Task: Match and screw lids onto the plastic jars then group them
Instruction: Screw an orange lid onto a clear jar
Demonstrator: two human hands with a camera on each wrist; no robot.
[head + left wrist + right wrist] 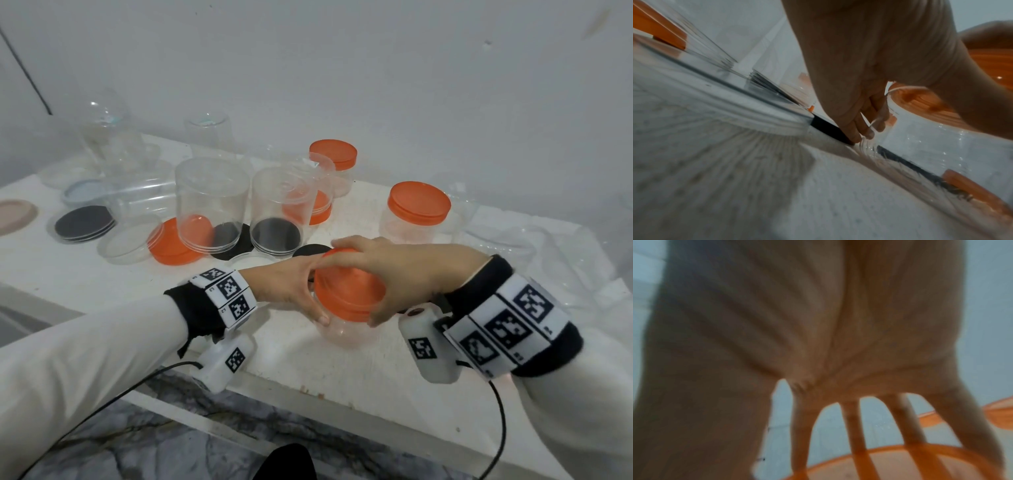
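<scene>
White table [342, 370]; right hand [394, 270] clasping orange lid [346, 291], left hand [291, 287] gripping jar [342, 332].

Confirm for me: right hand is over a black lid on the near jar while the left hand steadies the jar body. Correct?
Not quite. The lid under the right hand is orange, not black; the head view shows it plainly. The rest holds: it sits on the near jar, and the left hand steadies the jar body.
</scene>
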